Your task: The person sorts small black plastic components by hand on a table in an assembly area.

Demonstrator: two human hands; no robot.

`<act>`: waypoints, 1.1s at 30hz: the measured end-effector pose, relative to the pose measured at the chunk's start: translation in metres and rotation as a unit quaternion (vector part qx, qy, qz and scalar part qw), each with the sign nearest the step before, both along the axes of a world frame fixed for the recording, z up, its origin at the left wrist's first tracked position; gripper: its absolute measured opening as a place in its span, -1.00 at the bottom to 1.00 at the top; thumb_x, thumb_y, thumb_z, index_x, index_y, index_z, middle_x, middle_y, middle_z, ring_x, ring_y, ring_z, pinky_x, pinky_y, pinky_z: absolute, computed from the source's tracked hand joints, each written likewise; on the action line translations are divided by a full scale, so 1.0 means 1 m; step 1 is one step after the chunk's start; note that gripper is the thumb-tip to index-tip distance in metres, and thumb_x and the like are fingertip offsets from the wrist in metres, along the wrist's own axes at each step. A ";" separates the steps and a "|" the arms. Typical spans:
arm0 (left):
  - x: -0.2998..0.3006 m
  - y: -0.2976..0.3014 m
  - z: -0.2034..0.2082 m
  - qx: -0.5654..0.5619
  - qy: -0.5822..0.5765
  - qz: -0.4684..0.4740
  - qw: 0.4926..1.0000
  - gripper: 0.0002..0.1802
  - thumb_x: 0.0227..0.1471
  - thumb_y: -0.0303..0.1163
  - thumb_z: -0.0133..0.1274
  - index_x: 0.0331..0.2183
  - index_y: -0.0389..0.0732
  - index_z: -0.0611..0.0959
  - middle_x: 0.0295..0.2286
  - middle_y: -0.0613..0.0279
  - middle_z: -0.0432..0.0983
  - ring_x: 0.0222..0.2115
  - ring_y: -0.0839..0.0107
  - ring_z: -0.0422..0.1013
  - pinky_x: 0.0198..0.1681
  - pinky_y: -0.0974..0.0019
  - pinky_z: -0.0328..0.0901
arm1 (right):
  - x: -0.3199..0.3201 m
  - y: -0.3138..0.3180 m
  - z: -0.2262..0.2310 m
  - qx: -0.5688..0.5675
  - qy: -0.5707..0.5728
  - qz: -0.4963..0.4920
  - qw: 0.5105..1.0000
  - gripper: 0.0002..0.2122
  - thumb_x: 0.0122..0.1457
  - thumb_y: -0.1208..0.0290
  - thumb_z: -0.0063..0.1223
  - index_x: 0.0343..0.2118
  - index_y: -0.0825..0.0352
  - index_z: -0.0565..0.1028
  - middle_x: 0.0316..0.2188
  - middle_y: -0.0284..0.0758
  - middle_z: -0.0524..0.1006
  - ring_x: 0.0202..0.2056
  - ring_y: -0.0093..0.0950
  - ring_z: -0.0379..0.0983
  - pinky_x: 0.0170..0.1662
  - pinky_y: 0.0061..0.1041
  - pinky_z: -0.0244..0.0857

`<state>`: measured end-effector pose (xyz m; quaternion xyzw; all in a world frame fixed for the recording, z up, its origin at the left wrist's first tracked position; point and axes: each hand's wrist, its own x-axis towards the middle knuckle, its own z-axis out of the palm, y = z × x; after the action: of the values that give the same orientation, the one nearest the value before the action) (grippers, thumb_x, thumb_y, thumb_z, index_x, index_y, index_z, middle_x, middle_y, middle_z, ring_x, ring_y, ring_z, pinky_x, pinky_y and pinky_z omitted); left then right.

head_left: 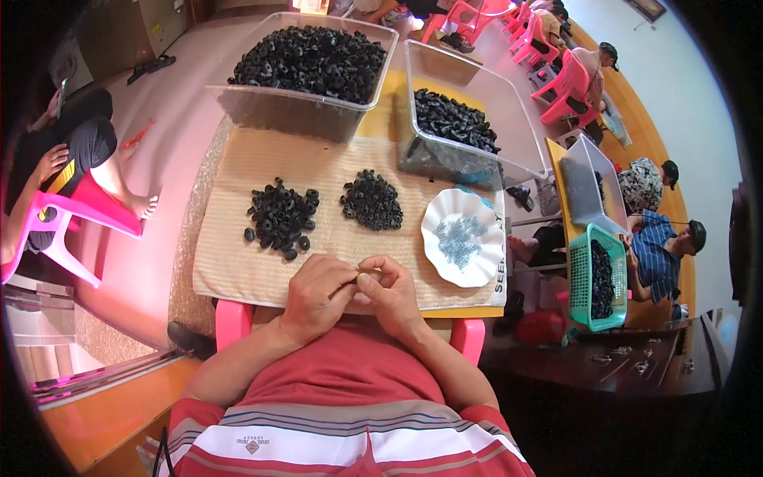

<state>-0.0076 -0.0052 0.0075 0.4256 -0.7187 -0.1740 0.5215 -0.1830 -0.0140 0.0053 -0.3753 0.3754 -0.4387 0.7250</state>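
The fingers (364, 276) of both hands are pinching together at the desk's near edge, narrow around something too small to make out; I cannot tell what it is. The left hand (318, 296) and right hand (391, 292) are touching, resting on the beige mat (238, 262). Just beyond are lying two piles of black rubber rings (280, 218), and a white scalloped plate (463, 237) of tiny grey parts is sitting to the right. Working this near the edge, a slipped piece is likely dropping into the lap.
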 end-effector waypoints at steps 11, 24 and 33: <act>0.001 -0.001 0.002 -0.010 -0.018 -0.025 0.999 -0.79 -0.15 -0.58 0.31 -0.35 -0.24 0.69 -0.36 0.13 0.63 -0.30 0.11 0.54 -0.22 0.15 0.44 | -0.005 -0.001 0.003 -0.005 -0.025 0.012 1.000 -0.78 0.27 0.56 0.21 -0.08 0.37 0.43 -0.24 -0.27 0.63 -0.26 -0.55 0.59 -0.20 -0.60 0.52; 0.001 0.001 0.005 0.040 0.006 -0.040 0.998 -0.73 -0.15 -0.54 0.38 -0.29 -0.24 0.73 -0.32 0.13 0.65 -0.31 0.16 0.55 -0.27 0.19 0.44 | -0.007 -0.004 0.001 -0.155 0.170 -0.025 0.973 -0.88 0.28 0.45 0.25 -0.26 0.36 0.55 -0.40 -0.43 0.62 -0.37 -0.71 0.50 -0.31 -0.68 0.39; 0.000 0.004 0.003 0.073 0.041 -0.030 0.996 -0.76 -0.07 -0.55 0.37 -0.28 -0.31 0.71 -0.29 0.04 0.66 -0.29 0.16 0.61 -0.27 0.25 0.50 | -0.018 -0.010 0.016 -0.147 0.190 -0.055 0.969 -0.79 0.31 0.46 0.22 -0.07 0.44 0.57 -0.40 -0.47 0.60 -0.36 -0.72 0.49 -0.27 -0.66 0.41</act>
<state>-0.0079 -0.0010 0.0104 0.4333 -0.6945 -0.2589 0.5127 -0.2014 -0.0240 0.0212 -0.5330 0.4581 -0.4484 0.5522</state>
